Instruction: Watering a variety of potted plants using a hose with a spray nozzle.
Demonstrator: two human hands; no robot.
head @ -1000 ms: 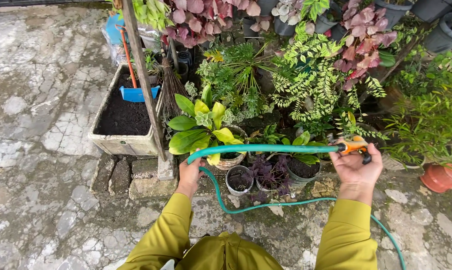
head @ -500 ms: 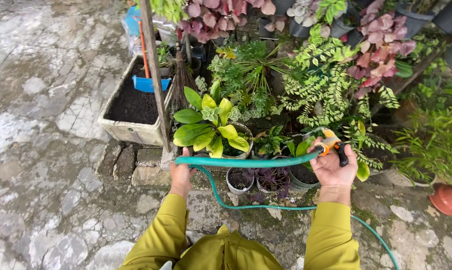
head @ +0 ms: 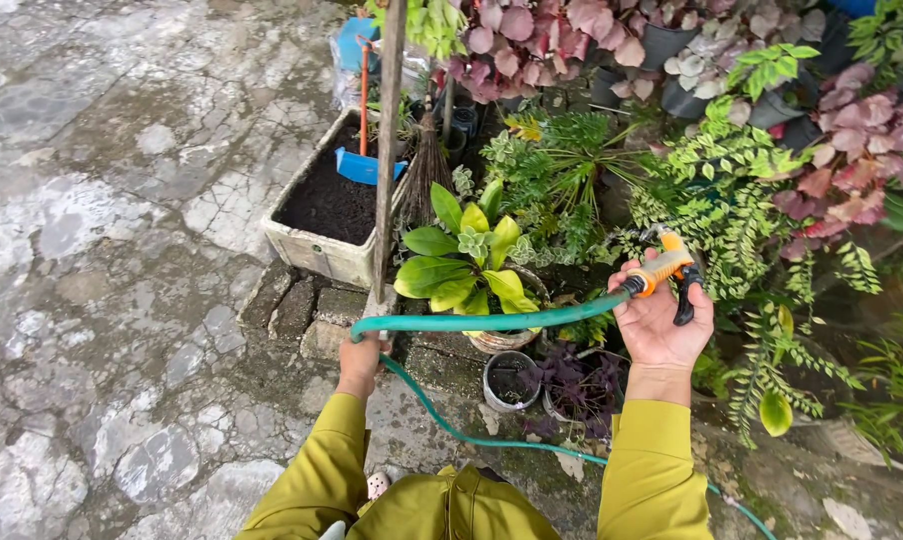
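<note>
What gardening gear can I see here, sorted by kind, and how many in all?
Green hose: 1
Orange spray nozzle: 1
Blue scoop: 1
Twig broom: 1
Soil-filled trough: 1
Total: 5

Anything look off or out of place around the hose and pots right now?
Nothing stands out. The green hose runs unkinked from left hand to right hand, which grips the orange nozzle; visible pots stand upright.
</note>
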